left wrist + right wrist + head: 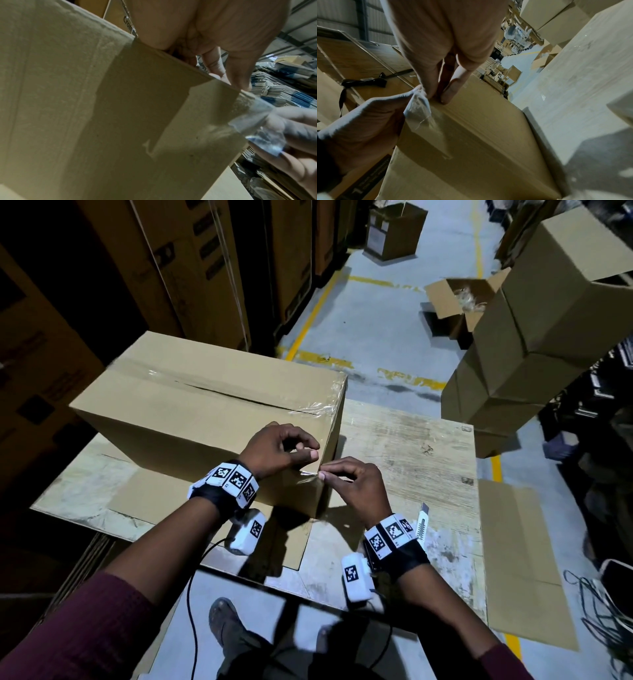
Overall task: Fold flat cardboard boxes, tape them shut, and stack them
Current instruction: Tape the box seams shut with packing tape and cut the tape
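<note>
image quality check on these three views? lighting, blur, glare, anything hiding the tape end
Head view: dim at left, fisheye bending at edges, glare on the clear tape over the box seam; hands' shadows fall on the table. Left wrist view: the right hand and tape end are blurred. Right wrist view: soft focus, left hand washed bluish, tape still readable.

There are two hands: the left hand (277, 446) and the right hand (356, 484). One folded cardboard box (205, 405) stands on the desk (411, 446) just beyond the hands. One utility knife (422, 523) lies beside the right wrist. One flat cardboard sheet (520, 559) lies further right of the right hand. Far beyond the hands, two open boxes stand on the floor, one (394, 231) and another (459, 302). One stack of closed boxes (534, 330) rises to the right; their number I cannot tell.
</note>
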